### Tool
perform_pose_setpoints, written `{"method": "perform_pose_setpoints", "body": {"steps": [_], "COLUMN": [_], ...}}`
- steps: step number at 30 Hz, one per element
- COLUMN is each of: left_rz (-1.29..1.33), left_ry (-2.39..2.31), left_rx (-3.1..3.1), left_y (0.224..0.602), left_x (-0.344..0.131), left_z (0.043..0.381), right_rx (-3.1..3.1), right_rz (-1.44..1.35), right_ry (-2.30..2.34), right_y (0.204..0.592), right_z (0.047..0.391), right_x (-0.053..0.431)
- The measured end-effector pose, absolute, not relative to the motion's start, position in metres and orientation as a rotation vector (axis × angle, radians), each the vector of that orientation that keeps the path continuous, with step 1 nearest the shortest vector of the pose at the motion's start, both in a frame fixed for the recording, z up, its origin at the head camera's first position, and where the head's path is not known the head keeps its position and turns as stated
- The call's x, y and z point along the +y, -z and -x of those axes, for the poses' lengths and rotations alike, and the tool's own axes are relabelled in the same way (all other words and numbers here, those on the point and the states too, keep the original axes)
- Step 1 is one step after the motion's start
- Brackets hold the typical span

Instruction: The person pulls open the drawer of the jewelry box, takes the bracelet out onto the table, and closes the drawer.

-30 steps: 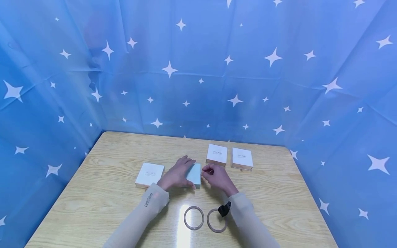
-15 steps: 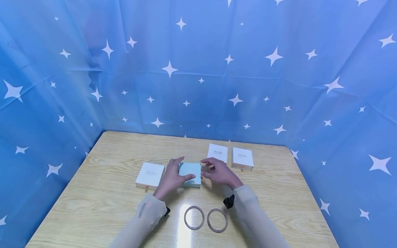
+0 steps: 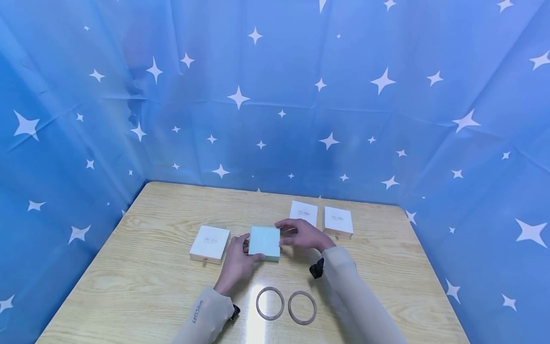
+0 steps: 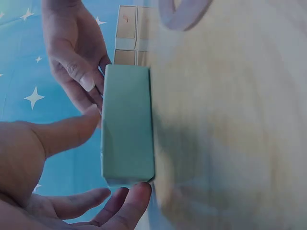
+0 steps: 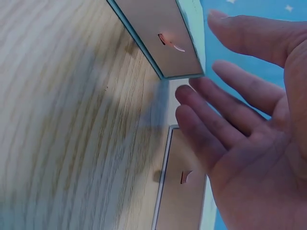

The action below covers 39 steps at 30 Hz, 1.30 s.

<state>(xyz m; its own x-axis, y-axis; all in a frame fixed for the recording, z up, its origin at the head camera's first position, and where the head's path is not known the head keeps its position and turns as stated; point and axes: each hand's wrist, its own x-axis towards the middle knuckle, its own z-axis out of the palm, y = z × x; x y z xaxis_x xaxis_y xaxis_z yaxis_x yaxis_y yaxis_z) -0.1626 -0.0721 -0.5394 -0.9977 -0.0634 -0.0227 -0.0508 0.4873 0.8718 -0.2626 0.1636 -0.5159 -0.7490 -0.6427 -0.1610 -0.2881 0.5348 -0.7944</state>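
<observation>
A mint-green box (image 3: 264,242) lies on the table between my two hands. My left hand (image 3: 236,263) is at its left side, with the thumb by the front edge and fingers behind. In the left wrist view, one fingertip (image 4: 142,189) meets the lower end of the green box (image 4: 127,124), and the thumb reaches over its top. My right hand (image 3: 306,235) is spread at the box's right side. The right wrist view shows its relaxed fingers (image 5: 196,129) beside the box's pinkish end face (image 5: 160,36), which has a small ribbon tab.
A white box (image 3: 209,242) lies left of my left hand. Two more white boxes, one partly behind my right hand (image 3: 304,210) and one farther right (image 3: 338,220), lie at the back. Two rings (image 3: 269,303) (image 3: 302,307) lie in front on the wooden table (image 3: 129,267).
My left hand has drawn back from over the green box to its left side, uncovering the top. My right hand has opened from bunched fingers beside the box's right end.
</observation>
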Motion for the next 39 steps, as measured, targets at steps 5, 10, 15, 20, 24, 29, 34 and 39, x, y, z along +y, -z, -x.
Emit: {"method": "perform_pose_setpoints", "body": {"steps": [5,10,15,20,24,29,34,39], "left_rz": [-0.104,-0.116,-0.106,-0.12,-0.136,-0.185,-0.161,-0.032], "left_ry": [1.626,1.616,1.592,1.544,1.537,1.675,1.693,1.579], "left_rx": [-2.639,-2.635,-2.635,-2.686,-2.734,-2.729,-2.775,-2.887], "left_y": [0.544,0.546,0.544,0.542,0.54,0.537,0.535,0.529], "left_x": [-0.07,-0.069,-0.069,-0.073,-0.075,-0.078,-0.083,-0.089], "left_z": [0.162,0.162,0.163,0.166,0.17,0.174,0.18,0.19], "right_rx": [2.309,2.301,2.336,2.332,2.346,2.361,2.385,2.427], "right_rz": [0.755,0.727,0.684,0.651,0.618,0.594,0.582,0.572], "right_ry": [1.095,1.124,1.114,1.132,1.144,1.173,1.216,1.265], "right_y": [0.52,0.525,0.526,0.526,0.527,0.529,0.534,0.538], "right_z": [0.267,0.268,0.267,0.264,0.261,0.255,0.25,0.241], "right_x": [0.161,0.16,0.159,0.158,0.158,0.158,0.158,0.158]}}
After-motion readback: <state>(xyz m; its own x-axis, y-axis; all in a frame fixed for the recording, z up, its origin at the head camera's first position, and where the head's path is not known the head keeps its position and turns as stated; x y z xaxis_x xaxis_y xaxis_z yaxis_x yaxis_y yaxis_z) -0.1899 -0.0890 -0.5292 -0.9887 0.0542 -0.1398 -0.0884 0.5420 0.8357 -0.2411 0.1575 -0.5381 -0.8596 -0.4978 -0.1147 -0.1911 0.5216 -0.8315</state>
